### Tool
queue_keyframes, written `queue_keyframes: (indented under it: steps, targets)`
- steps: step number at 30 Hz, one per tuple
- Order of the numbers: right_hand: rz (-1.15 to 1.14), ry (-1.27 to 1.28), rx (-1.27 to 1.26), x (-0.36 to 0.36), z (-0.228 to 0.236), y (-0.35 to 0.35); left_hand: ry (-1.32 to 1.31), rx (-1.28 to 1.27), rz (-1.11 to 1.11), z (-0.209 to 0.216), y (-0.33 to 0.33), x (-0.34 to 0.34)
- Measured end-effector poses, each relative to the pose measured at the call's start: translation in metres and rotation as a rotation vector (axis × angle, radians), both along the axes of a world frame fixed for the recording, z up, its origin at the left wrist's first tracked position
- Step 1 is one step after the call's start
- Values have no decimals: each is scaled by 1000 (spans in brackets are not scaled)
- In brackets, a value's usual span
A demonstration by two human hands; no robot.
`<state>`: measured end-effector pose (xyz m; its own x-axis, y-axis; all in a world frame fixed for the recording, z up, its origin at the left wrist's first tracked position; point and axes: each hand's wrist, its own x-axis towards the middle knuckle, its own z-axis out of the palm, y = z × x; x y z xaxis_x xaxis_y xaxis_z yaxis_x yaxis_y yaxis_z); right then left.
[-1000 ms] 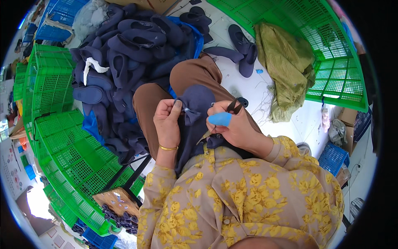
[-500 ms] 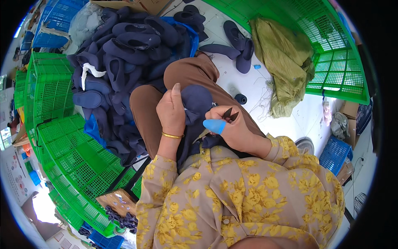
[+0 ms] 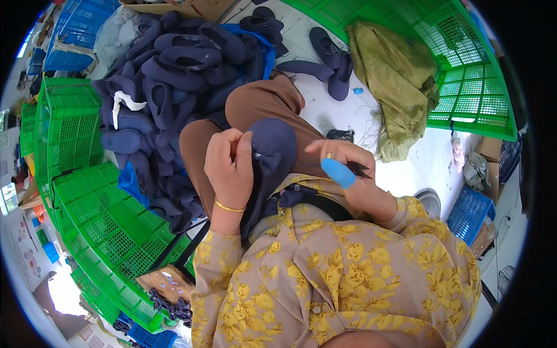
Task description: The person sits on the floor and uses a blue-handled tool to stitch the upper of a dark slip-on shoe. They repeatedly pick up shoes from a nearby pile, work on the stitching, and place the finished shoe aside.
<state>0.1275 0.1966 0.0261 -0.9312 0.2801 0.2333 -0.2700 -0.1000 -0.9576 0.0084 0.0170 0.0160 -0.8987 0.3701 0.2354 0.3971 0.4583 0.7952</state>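
Observation:
A navy cloth shoe (image 3: 278,142) lies across my lap, its rounded toe pointing away from me. Along its left edge, my left hand (image 3: 228,174) is closed with thumb and fingertips pinched together, gripping the shoe's side; the lower fingers are partly hidden. My right hand (image 3: 353,168) is apart from the shoe, to its right. Its forefinger reaches left, and a blue cover (image 3: 338,173) sits on the thumb. Small dark thread snips (image 3: 361,169) are tucked in the palm, mostly hidden by the curled fingers.
A heap of navy shoes (image 3: 180,58) is piled at the left, beside green crates (image 3: 75,122). More loose shoes (image 3: 331,49) lie on the white floor ahead. An olive sack (image 3: 394,81) rests by a green crate (image 3: 473,98) at right. A blue basket (image 3: 470,217) stands near my right elbow.
My right hand has moved right, away from the shoe, and its forefinger has stretched out. My left hand has shifted slightly down and left. The shoe's toe shows more fully.

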Motion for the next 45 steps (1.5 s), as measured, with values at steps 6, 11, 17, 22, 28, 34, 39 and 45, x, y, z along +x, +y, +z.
queue_keyframes:
  steps: [6, 11, 17, 22, 28, 34, 39, 45]
  targets:
    - [-114, -620, 239, 45, -18, 32, 32, -162, -288, 19, -9, 6]
    - [-278, -767, 676, 50, -53, 59, -124, -124, -272, 13, -14, 10]
    - [10, -620, 313, 5, -6, 9, -724, 319, -134, -8, -23, 9]
    - [250, -606, 349, -26, 8, -17, -825, 417, -95, -9, -22, 10]
    - [282, -684, 343, -34, 5, -22, -808, 433, -54, -8, -21, 12]
    - [321, -686, 388, -38, 4, -20, -833, 464, -30, -9, -20, 11]
    - [332, -693, 446, -42, 7, -23, -846, 467, -52, -11, -24, 10]
    - [316, -608, 388, -34, -5, -23, -876, 474, -66, -12, -24, 8]
